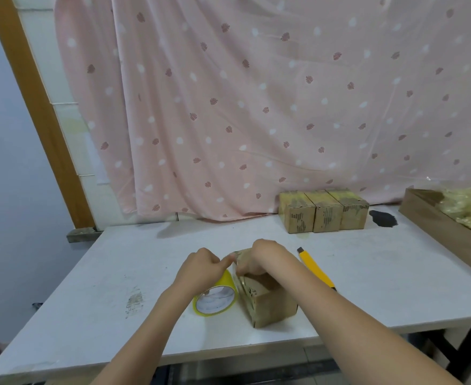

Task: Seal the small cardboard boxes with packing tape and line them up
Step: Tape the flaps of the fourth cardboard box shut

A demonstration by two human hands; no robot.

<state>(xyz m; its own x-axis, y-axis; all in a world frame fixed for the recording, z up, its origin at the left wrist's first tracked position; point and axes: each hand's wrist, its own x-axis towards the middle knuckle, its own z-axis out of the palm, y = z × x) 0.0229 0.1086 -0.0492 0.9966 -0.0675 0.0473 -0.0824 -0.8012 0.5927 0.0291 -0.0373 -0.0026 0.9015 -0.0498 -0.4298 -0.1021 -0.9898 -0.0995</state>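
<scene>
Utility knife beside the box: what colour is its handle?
Yellow handle on the utility knife, clearest in the head view.

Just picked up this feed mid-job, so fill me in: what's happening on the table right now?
A person is taping a small cardboard box near the front of the white table. The left hand and right hand meet at the box's far end, apparently pressing tape down. A yellow tape roll lies beside the box, under the left hand. A yellow utility knife rests to the right. Three taped boxes already stand in a row at the back.
</scene>
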